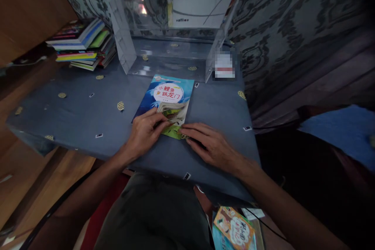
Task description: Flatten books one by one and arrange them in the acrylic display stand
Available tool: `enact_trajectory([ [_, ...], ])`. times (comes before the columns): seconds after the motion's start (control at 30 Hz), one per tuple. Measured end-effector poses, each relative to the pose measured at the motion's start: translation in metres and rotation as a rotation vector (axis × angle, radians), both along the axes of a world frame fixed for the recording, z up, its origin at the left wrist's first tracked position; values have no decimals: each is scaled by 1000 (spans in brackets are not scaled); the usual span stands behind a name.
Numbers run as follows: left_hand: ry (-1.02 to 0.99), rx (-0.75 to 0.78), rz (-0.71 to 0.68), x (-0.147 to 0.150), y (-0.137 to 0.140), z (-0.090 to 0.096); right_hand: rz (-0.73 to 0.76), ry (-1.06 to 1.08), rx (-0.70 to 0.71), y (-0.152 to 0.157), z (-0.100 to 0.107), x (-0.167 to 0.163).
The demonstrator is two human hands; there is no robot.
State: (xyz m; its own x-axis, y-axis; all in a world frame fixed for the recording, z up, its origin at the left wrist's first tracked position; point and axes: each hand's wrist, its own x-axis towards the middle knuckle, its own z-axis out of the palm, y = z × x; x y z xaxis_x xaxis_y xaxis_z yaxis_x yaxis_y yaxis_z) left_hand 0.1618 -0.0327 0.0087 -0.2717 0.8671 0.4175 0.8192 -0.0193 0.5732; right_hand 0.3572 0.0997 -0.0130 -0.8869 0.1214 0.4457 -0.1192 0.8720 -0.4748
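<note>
A thin paperback book point(143, 95) with a blue cover, red Chinese title characters and a green lower edge lies at a slant on the table. Near its bottom, pages point(172, 107) curl up and show their inner side. My left hand point(145, 129) is closed on the lower left part, thumb and forefinger pinching the curled page edge. At the lower right corner, the fingertips of my right hand point(209, 140) touch the book. Its fingers are stretched out, with a gap between thumb and forefinger. My fingers cover part of the lower edge.
Behind the book stands a clear plastic rack point(124, 52) on the blue patterned tablecloth point(111, 121). A stack of books point(80, 43) is at the back left, and a blurred-out box point(225, 66) at the back right. Below the table's front edge lies an orange book point(234, 228).
</note>
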Motion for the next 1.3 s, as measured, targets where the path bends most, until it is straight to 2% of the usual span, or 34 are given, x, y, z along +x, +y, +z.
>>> enact_trajectory([
  [0.2,-71,-30,-24,-8,3,3,-152,-77,-231,-1,1,-11],
  [0.33,-110,-42,-39,-10,4,4,-204,-86,-253,1,0,-20],
  [0.47,-144,-67,-51,-12,4,6,-182,-38,-186,3,-1,-23],
  [0.7,-129,-113,-140,-16,2,15,89,6,93,-3,1,-15],
  [0.83,-133,-127,-165,-17,1,17,127,3,158,-7,4,-10],
  [0.93,-124,-131,-158,-17,1,16,109,10,55,-8,6,-10],
  [1.1,-126,-109,-89,-12,2,10,-153,-156,-295,-10,10,-20],
  [1.17,-123,-89,-58,-10,2,8,-199,-158,-345,-11,11,-24],
  [1.3,-112,-76,-25,-7,3,7,-208,-130,-353,-10,11,-27],
])
